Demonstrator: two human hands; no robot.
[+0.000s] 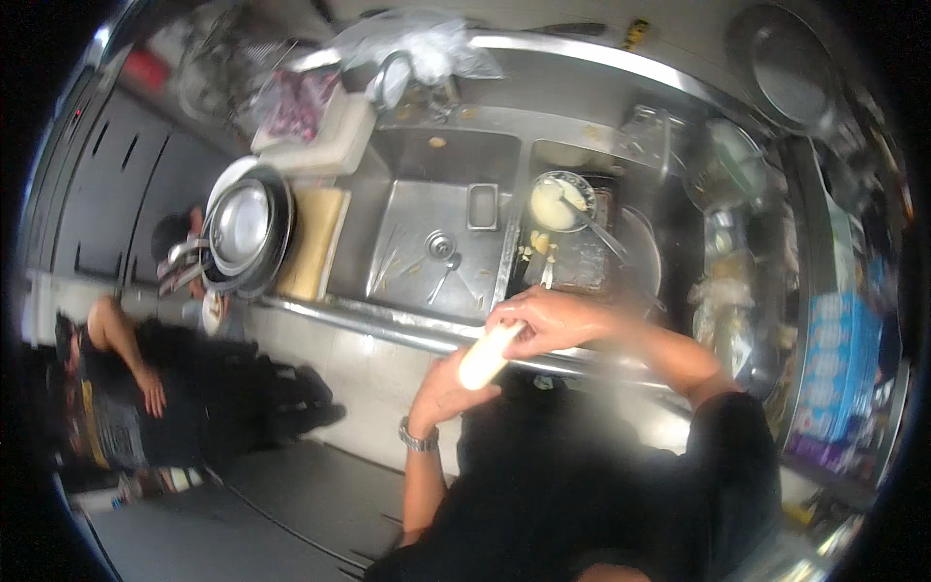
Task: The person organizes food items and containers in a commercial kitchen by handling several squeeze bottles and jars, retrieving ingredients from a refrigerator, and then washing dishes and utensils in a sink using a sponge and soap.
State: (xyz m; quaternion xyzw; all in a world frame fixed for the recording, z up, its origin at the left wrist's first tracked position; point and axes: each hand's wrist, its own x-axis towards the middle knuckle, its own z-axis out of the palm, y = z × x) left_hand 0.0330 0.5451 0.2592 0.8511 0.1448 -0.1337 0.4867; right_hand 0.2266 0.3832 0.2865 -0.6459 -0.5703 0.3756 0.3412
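My left hand (445,393), with a metal watch on its wrist, holds a pale, cylindrical piece of food (483,358), perhaps a peeled vegetable, at the sink's front edge. Over its upper end, my right hand (549,318) has its fingers closed on it; whether they also hold a small tool is hidden. Beyond my hands lies a steel double sink (407,211). In its right basin a bowl (560,201) of pale yellow contents has a metal spoon (598,231) in it. Pale scraps (539,241) lie beside the bowl.
Nested metal pans (244,225) stand left of the sink, beside a yellowish cutting board (314,244). Behind them, a plastic bag of reddish-purple food (298,105) rests on a white block. Another person (145,385) is at the left. Blue packages (833,364) fill a shelf at right.
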